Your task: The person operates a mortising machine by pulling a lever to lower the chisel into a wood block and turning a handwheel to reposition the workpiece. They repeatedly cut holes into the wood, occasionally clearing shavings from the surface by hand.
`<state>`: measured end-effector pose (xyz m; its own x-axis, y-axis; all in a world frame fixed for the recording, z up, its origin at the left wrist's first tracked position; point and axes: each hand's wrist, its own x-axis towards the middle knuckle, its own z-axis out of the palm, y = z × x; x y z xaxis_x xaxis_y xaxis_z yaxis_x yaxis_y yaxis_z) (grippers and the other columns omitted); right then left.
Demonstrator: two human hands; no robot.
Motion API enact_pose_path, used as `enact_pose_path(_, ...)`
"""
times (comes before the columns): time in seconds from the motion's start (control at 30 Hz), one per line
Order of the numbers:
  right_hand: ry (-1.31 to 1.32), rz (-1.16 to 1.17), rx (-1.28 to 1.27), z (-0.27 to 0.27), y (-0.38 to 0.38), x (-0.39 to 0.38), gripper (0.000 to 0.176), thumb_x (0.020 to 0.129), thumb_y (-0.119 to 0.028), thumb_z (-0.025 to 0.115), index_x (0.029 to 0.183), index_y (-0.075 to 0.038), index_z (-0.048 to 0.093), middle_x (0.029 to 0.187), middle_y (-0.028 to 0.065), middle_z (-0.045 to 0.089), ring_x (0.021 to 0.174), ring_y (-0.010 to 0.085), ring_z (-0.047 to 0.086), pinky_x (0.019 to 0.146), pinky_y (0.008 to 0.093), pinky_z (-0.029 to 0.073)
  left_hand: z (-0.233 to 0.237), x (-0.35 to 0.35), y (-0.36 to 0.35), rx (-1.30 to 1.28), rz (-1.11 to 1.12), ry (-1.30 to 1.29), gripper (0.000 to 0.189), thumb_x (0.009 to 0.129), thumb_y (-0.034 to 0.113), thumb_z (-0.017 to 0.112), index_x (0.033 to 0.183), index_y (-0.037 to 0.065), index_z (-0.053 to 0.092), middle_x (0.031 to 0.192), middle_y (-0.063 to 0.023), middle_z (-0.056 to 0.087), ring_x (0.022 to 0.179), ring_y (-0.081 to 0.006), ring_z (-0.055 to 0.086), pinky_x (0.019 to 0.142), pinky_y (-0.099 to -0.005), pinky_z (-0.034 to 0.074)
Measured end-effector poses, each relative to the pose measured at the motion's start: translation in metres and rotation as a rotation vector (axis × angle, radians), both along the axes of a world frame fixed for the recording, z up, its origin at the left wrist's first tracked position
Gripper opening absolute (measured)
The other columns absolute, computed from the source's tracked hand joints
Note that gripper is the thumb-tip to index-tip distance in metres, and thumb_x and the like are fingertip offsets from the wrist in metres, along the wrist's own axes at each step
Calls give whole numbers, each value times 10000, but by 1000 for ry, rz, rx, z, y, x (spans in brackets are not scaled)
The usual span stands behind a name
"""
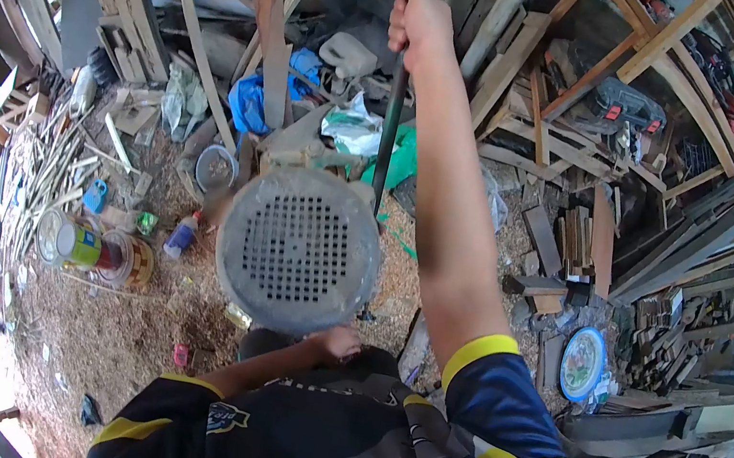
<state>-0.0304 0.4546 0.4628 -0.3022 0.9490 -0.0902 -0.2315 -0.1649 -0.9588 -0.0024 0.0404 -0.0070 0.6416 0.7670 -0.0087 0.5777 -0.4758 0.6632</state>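
Motor (298,250) with vented cover looks heavy and rigid, right hand (421,20) fisted round the dark bar (394,107), left hand (333,342) at its lower rim, finger grip unclear

Dull, matt grey metal pierced with small holes for the round motor cover (298,250), and dark, smooth, faintly glossy, seemingly metal for the bar (388,136). Rough, unpainted wood for the planks (268,9), with loose, grainy sawdust over the floor (157,320). Crinkled glossy blue plastic for the bag (252,103), shiny printed tin for the cans (92,249), sleek synthetic cloth for the shirt (349,449).
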Motion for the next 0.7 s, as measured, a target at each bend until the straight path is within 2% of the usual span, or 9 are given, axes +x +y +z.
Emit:
enact_pose_path(0.13, 36, -1, 8, -11, 4, -1, 317, 922, -247, 576, 654, -112, 472, 518, -21, 386, 392, 145, 327, 418, 357, 282, -4, 2, -4, 12, 31, 67, 230, 958, 308, 628, 900, 109, 728, 916, -93, 699, 932, -329, 664, 893, -442, 528)
enact_pose_path(0.2, 92, 23, 94, 6, -23, 9, 316, 924, -237, 569, 651, -117, 464, 515, -24, 367, 391, 139, 322, 416, 351, 279, 5, 1, -3, 33, 78, 47, 226, 923, 307, 648, 835, 109, 713, 876, -100, 695, 906, -337, 672, 877, -466, 536)
enact_pose_path(0.27, 155, 26, 144, 20, -72, 28, 315, 919, -212, 566, 640, -101, 474, 505, -5, 388, 380, 138, 329, 403, 333, 276, -12, 2, 1, 52, 38, 56, 209, 910, 305, 655, 833, 123, 721, 865, -92, 700, 904, -327, 676, 872, -461, 526)
enact_pose_path(0.4, 275, -19, 433, 19, -168, 63, 382, 915, -191, 569, 569, -46, 491, 472, 36, 442, 358, 132, 358, 377, 309, 276, -36, 6, -4, 173, -48, 49, 235, 907, 313, 651, 812, 115, 732, 813, -85, 706, 877, -323, 683, 864, -461, 507)
enact_pose_path(0.47, 277, -29, 466, 13, -189, 71, 416, 921, -179, 562, 538, -43, 472, 465, 33, 441, 370, 123, 373, 395, 300, 281, -40, 5, 1, 109, -60, 125, 261, 916, 338, 643, 811, 121, 742, 829, -84, 720, 889, -321, 689, 864, -457, 515)
enact_pose_path(0.53, 239, -37, 587, 6, -196, 77, 428, 929, -157, 547, 527, -38, 466, 457, 25, 439, 382, 117, 394, 418, 288, 288, -44, 7, -1, 179, -45, 191, 276, 919, 369, 644, 815, 136, 749, 850, -97, 731, 915, -321, 694, 870, -469, 528)
enact_pose_path(0.6, 223, -29, 672, -2, -188, 81, 409, 928, -167, 575, 557, -24, 477, 480, 23, 445, 413, 104, 400, 438, 289, 287, -24, 7, -4, 62, 48, 215, 287, 907, 398, 660, 842, 140, 767, 848, -120, 732, 920, -331, 697, 871, -491, 539)
enact_pose_path(0.67, 185, 80, 620, -5, -177, 82, 460, 1063, -377, 464, 713, -85, 520, 573, 37, 495, 461, 171, 474, 464, 352, 400, -18, 2, -7, 132, 79, 111, 309, 899, 401, 684, 812, 119, 773, 824, -150, 721, 897, -342, 695, 864, -499, 546)
enact_pose_path(0.7, 191, 85, 626, -3, -180, 81, 460, 1063, -377, 464, 713, -85, 520, 573, 37, 495, 461, 171, 474, 464, 352, 400, -18, 2, -8, 153, 106, 95, 305, 909, 398, 691, 830, 114, 768, 855, -130, 724, 929, -335, 693, 874, -478, 546)
